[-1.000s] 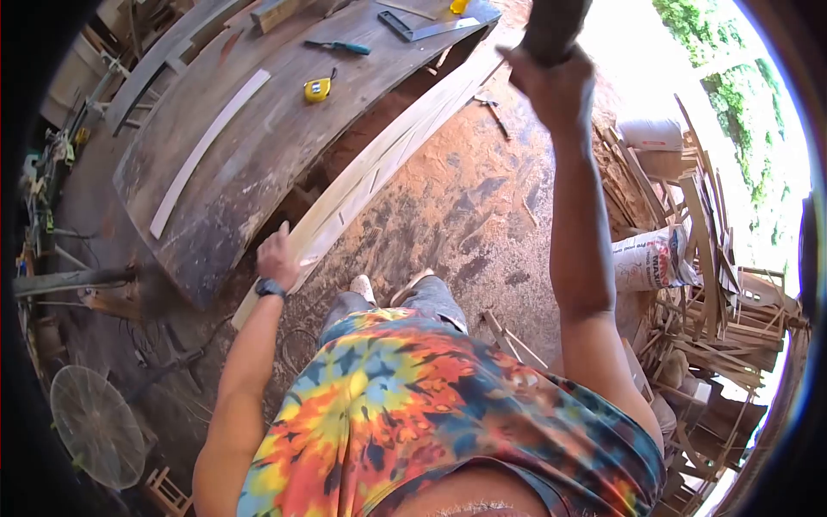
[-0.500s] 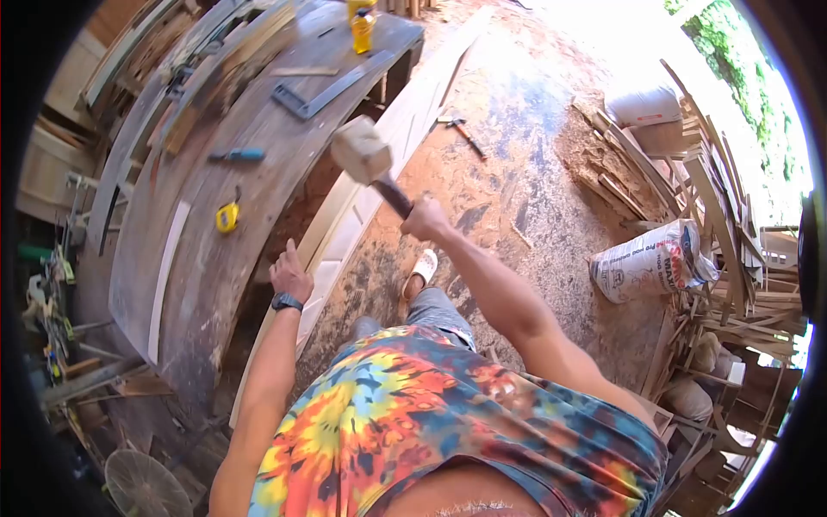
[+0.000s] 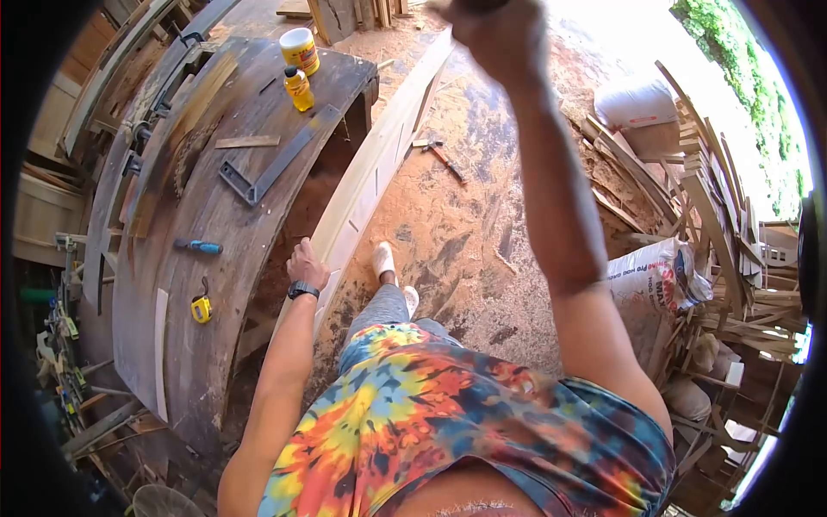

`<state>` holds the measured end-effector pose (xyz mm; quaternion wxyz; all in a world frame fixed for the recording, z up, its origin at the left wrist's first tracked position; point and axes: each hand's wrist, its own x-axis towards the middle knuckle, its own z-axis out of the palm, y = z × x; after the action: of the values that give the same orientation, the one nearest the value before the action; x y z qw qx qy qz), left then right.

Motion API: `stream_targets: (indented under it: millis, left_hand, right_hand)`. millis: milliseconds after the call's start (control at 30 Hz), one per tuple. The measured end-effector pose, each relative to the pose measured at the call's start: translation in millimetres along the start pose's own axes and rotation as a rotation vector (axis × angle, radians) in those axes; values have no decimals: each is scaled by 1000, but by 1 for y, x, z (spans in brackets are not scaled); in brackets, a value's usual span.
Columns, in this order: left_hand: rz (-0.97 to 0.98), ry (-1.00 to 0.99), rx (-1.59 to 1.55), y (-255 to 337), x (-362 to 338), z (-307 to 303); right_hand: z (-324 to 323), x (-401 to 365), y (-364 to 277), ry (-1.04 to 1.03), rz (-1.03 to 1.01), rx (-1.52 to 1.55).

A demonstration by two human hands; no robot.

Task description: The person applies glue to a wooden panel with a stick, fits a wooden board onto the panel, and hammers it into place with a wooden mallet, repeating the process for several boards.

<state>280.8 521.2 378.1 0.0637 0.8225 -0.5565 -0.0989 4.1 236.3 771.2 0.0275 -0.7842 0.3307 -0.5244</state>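
A long pale wooden beam (image 3: 379, 164) with slots along its side runs beside the workbench. My left hand (image 3: 308, 265), with a watch at the wrist, grips its top edge, fingers curled over it. High at the top of the view, my right hand (image 3: 504, 43) is raised and closed around the mallet's handle. The mallet's head is out of view, and only a dark bit of the handle end shows by the fist.
On the workbench (image 3: 233, 250) lie a tape measure (image 3: 202, 308), a blue-handled tool (image 3: 198, 246), a metal square (image 3: 276, 164), a yellow bottle (image 3: 298, 89) and a white tub (image 3: 299, 52). A hammer (image 3: 444, 162) rests on the sawdust-covered floor. Stacked wood and sacks stand right.
My right hand has swung up with the mallet, taking its head out of view. My left hand has shifted slightly up and right along the beam, its fingers now curled.
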Motion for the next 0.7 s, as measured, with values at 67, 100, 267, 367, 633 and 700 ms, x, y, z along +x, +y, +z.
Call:
stream_targets:
  millis: [67, 100, 267, 367, 633, 700]
  left_hand:
    - [-12, 0, -65, 16, 25, 0]
    - [-18, 4, -65, 25, 38, -1]
    - [-39, -112, -113, 67, 95, -2]
    - [-61, -122, -139, 70, 96, 2]
    - [-137, -256, -140, 75, 104, -9]
    - [-154, -256, -123, 76, 105, -4]
  right_hand:
    - [-24, 67, -19, 116, 377, 196]
    - [-18, 90, 0, 219, 272, 244]
    - [59, 129, 147, 655, 25, 388]
    - [125, 9, 249, 222, 99, -388]
    - [123, -83, 393, -633, 1473, 138]
    - [102, -47, 391, -583, 1383, 161]
